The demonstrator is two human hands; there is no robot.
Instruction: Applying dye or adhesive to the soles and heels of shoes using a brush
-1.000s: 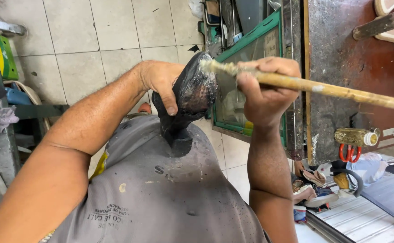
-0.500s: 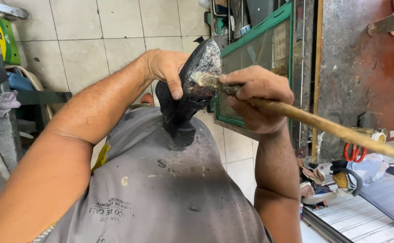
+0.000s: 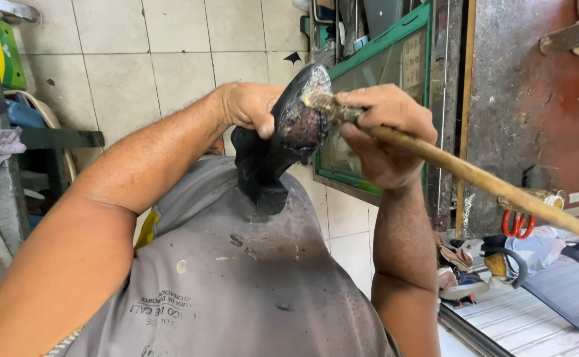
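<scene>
A tiled floor [image 3: 170, 46] fills the upper part of the view, and below it the person's grey shirt [image 3: 236, 277] takes up most of the lower middle. To the right stands a glass cabinet [image 3: 395, 66] with a green frame — behind its pane sit papers and other items too dim to tell apart. Right of that rises a worn, rust-brown panel [image 3: 534, 112]. At the lower right, a heap of shoes [image 3: 458, 264] lies on the ground beside red-handled scissors [image 3: 517, 225].

A black shoe [image 3: 283, 142] is propped heel-down against the shirt, its sole turned up and toward the camera, the toe highest. The left forearm comes in from the lower left, and the left hand [image 3: 249, 106] is clasped firmly round the shoe's upper left edge, the thumb pressed on the sole.

The right forearm rises from below. The right hand [image 3: 385, 132] is closed tight round a long wooden stick [image 3: 488, 182], near its working end — the stick runs out to the right edge of the view, while its frayed, pale tip [image 3: 316, 99] touches the sole near the toe.
</scene>
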